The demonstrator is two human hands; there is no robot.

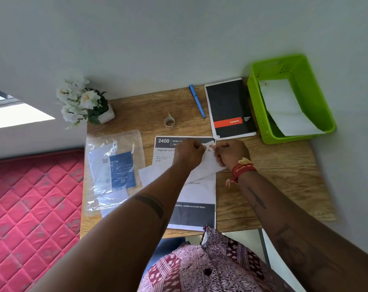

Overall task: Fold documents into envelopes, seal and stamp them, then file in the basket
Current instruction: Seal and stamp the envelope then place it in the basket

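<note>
A white envelope (207,168) lies over a printed document (192,213) in the middle of the wooden desk (273,182). Above it my left hand (188,153) and my right hand (231,153) meet, fingers pinched together on a small pale piece (210,146), a stamp or sticker as far as I can tell. The lower edge of my right hand rests on the envelope. A green basket (261,114) at the back right holds another white envelope (284,106). A second white sheet (151,175) pokes out left of my left forearm.
A roll of clear tape (169,122) stands behind the document. A blue pen (197,101) and a black spiral notepad (231,108) lie at the back. A clear plastic packet (113,171) of envelopes is at the left, a white flower pot (84,102) in the back left corner, a pink mattress (31,207) beside the desk.
</note>
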